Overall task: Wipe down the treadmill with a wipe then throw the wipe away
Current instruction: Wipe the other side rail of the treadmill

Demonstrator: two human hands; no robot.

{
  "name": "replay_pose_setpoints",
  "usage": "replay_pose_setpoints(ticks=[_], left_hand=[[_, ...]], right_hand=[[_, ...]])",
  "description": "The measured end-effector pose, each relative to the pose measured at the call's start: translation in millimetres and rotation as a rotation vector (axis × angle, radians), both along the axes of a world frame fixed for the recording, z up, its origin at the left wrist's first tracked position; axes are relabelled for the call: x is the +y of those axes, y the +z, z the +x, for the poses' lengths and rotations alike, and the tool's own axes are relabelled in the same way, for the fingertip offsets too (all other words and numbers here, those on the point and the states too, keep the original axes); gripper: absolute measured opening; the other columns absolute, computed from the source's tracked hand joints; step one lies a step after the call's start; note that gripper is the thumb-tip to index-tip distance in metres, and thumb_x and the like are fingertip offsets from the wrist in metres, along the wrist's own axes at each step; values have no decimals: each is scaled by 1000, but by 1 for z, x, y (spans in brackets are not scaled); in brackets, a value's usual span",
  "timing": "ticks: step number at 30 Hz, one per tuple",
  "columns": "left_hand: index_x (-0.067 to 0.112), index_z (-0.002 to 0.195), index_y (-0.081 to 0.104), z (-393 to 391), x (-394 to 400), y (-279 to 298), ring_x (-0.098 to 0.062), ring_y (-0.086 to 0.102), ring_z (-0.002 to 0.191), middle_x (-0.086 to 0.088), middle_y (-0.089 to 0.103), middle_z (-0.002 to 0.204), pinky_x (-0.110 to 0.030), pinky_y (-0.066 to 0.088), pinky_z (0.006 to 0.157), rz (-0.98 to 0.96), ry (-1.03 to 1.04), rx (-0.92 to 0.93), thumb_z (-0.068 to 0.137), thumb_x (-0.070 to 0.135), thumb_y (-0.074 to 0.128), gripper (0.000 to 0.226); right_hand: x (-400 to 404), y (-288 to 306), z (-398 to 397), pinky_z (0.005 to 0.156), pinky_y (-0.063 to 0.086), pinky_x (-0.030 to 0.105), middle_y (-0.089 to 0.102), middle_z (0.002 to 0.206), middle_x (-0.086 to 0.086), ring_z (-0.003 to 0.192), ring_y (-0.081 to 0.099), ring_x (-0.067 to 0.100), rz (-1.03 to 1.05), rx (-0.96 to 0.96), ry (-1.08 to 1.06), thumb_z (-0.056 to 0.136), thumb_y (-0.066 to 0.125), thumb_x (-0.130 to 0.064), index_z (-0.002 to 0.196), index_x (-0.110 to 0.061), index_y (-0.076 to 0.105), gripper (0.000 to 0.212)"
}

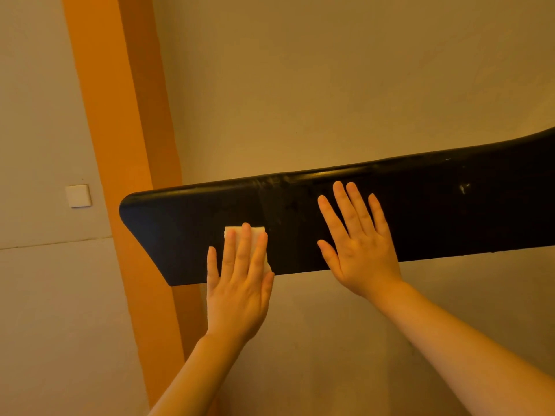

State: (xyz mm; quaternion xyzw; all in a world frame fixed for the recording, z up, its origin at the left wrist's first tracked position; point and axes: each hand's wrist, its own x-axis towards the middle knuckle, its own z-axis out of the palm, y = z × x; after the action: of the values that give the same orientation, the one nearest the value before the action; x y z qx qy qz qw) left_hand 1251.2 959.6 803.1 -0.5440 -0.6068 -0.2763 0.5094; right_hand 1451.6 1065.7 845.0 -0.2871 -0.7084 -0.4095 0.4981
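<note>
A long black treadmill panel (pixel 186 223) stretches across the head view from centre left to the right edge. My left hand (pixel 238 283) lies flat with straight fingers on a folded white wipe (pixel 258 232), pressing it onto the panel near its left end. Only the wipe's top edge and right side show past my fingers. My right hand (pixel 360 244) rests flat on the panel's middle, fingers spread, holding nothing. Faint smears shine on the panel's upper rim and right part.
A beige wall fills the background. An orange vertical stripe (pixel 126 139) runs down it behind the panel's left end. A white wall switch plate (pixel 78 196) sits to the left of the stripe.
</note>
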Motion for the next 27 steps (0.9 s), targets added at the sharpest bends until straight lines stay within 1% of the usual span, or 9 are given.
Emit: replay_pose_setpoints(ticks=[5, 9, 11, 14, 17, 19, 21, 24, 27], left_hand=[[20, 159, -4, 13, 7, -5, -29, -5, 153, -7, -9, 166, -47, -7, 123, 16, 2, -29, 105, 45, 11, 62], [18, 159, -3, 17, 10, 6, -29, -4, 153, -7, -9, 166, -48, -7, 122, -12, 10, 41, 103, 46, 19, 67], [17, 159, -4, 16, 10, 15, -29, -5, 153, -8, -10, 166, -48, -8, 122, 2, 19, 40, 103, 46, 17, 66], [16, 158, -9, 15, 11, 43, -28, -9, 153, -8, -15, 165, -48, -10, 122, 65, 21, -21, 104, 46, 9, 64], [17, 157, -11, 18, 13, 70, -26, -13, 152, -7, -17, 164, -48, -10, 121, 98, -1, -34, 104, 46, 7, 63], [17, 157, -10, 20, 12, 73, -27, -13, 152, -6, -17, 164, -48, -10, 121, 96, -11, -32, 104, 46, 8, 63], [16, 158, -9, 22, 11, 60, -28, -11, 152, -7, -17, 165, -48, -10, 121, 59, 1, 7, 104, 45, 12, 64], [17, 159, -2, 17, 5, 33, -28, -4, 153, -7, -8, 167, -49, -8, 122, -23, 23, 114, 103, 43, 19, 65], [19, 160, 2, 10, 0, 35, -28, -1, 154, -6, -2, 167, -50, -8, 121, -31, 43, 189, 105, 43, 19, 62]], right_hand=[[0, 0, -1, 122, 4, 46, 10, 163, 14, 152, 5, 30, -5, -4, -13, 101, 27, -47, 157, -15, 8, 67], [1, 0, -1, 122, 4, 46, 9, 164, 14, 153, 1, 29, -8, -2, -12, 101, 26, -47, 158, -16, 7, 67], [1, -1, -1, 122, 5, 47, 10, 164, 14, 153, 2, 29, -9, -2, -9, 101, 26, -47, 158, -16, 8, 67], [0, 0, 0, 122, 6, 47, 10, 163, 14, 152, 4, 30, -10, -5, 0, 101, 26, -47, 157, -15, 9, 67], [0, 0, 0, 122, 6, 47, 10, 164, 14, 153, 1, 28, -11, 0, 0, 101, 27, -47, 157, -15, 10, 67], [1, 0, 0, 122, 5, 47, 10, 164, 14, 153, 0, 28, -11, -3, -7, 100, 28, -47, 158, -15, 10, 68], [1, -1, 1, 122, 4, 46, 9, 164, 14, 153, 0, 28, -9, -4, -13, 100, 28, -47, 158, -15, 10, 68], [0, -1, 1, 122, 4, 47, 9, 164, 14, 153, 0, 28, -7, -3, -16, 100, 28, -47, 158, -15, 10, 68], [-1, 0, 0, 122, 5, 47, 10, 163, 15, 152, 3, 29, -7, -4, -18, 100, 27, -47, 157, -15, 9, 68]])
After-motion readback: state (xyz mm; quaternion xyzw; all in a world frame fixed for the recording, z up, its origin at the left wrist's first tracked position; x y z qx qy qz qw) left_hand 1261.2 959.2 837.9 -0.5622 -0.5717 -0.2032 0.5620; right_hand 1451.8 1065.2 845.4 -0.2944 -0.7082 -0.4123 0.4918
